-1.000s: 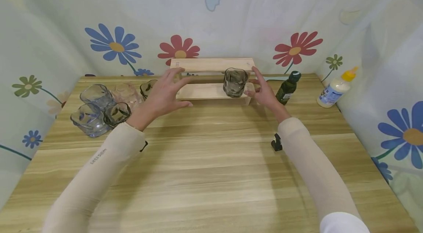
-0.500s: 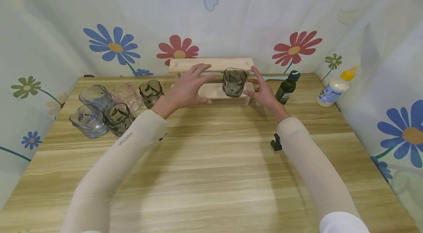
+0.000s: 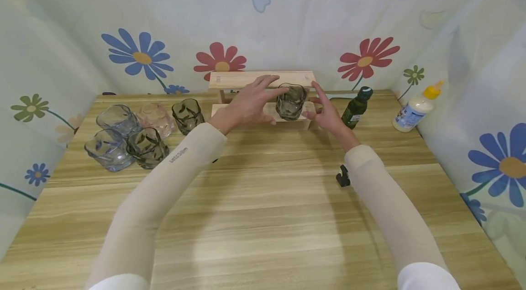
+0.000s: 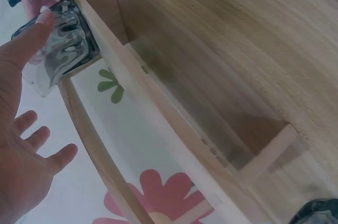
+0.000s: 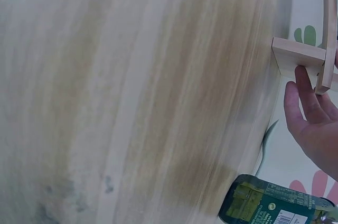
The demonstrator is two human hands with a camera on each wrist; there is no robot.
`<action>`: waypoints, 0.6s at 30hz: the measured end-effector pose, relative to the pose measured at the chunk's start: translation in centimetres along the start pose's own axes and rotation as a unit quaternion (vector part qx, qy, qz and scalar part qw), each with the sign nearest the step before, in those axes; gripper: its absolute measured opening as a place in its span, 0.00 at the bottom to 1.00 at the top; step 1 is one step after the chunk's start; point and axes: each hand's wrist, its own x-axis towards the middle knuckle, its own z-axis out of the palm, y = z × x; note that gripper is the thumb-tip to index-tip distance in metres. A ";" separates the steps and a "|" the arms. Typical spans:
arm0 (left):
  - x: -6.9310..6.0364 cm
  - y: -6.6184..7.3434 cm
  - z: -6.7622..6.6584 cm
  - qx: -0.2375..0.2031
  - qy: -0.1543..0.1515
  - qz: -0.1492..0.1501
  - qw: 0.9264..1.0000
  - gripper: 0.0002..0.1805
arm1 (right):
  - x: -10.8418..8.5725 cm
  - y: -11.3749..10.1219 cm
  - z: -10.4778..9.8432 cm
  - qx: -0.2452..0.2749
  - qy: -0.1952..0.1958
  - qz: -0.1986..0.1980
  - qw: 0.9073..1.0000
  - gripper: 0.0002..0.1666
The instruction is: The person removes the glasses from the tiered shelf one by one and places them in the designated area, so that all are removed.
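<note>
A smoky grey glass (image 3: 291,103) stands at the right end of the lower board of a two-tier wooden shelf (image 3: 263,79). My left hand (image 3: 250,102) is just left of that glass, fingers and thumb spread. In the left wrist view its thumb overlaps the glass (image 4: 68,42); whether it touches cannot be told. At the shelf's right end is my right hand (image 3: 328,114), its index finger reaching up to the top board and its thumb at the lower one. In the right wrist view, fingertips (image 5: 301,73) rest against the shelf's end support (image 5: 296,52).
At the left stand several tumblers: two clear bluish ones (image 3: 108,150), a pink one (image 3: 155,118) and two dark ones (image 3: 187,115). To the right are a dark green bottle (image 3: 356,108) and a white bottle with a yellow cap (image 3: 412,112). A patterned curtain (image 3: 320,11) hangs behind.
My left hand has moved right along the shelf front, from its left end to beside the smoky glass. The right hand, the shelf and the glass have stayed in place.
</note>
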 end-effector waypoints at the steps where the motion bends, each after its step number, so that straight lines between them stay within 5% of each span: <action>1: 0.3 0.1 0.0 -0.001 -0.001 0.003 1.000 0.52 | 0.0 0.0 0.0 0.001 0.000 -0.001 1.000 0.55; 18: 3.3 1.7 0.2 0.014 -0.060 0.010 0.998 0.55 | 0.0 0.0 0.1 0.005 -0.001 0.003 1.000 0.56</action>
